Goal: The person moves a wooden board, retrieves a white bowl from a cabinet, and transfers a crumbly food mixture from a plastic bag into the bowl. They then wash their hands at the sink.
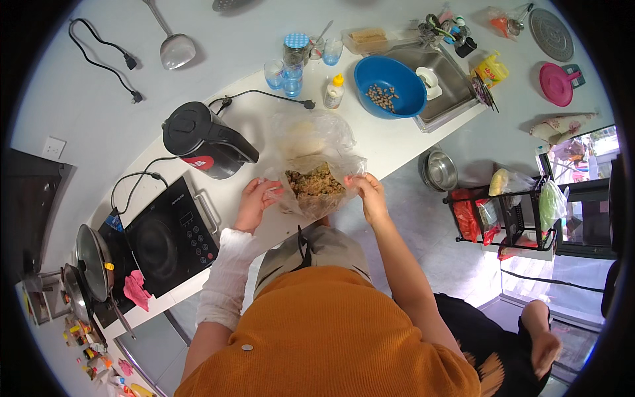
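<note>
My left hand (258, 197) grips the left edge of a clear plastic bag (317, 204), and my right hand (366, 191) grips its right edge. Between them the bag's mouth is spread wide, showing a brown, crumbly food mixture (317, 184) with darker green-brown pieces. The bag is at the counter's front edge, close to my body. Just behind it on the white counter (253, 121) lies another clear plastic bag (310, 131) with something pale inside, too blurred to name. White gauzy cloth (225, 278) wraps my left forearm.
Left of the bags stand a black electric kettle (208, 139) and an induction cooker (171, 235). Behind are a yellow-capped bottle (335, 93), blue-tinted glasses (292, 82) and a blue basin (392, 87) holding peanuts, beside the steel sink (449, 84). Another person's foot (543, 342) shows at lower right.
</note>
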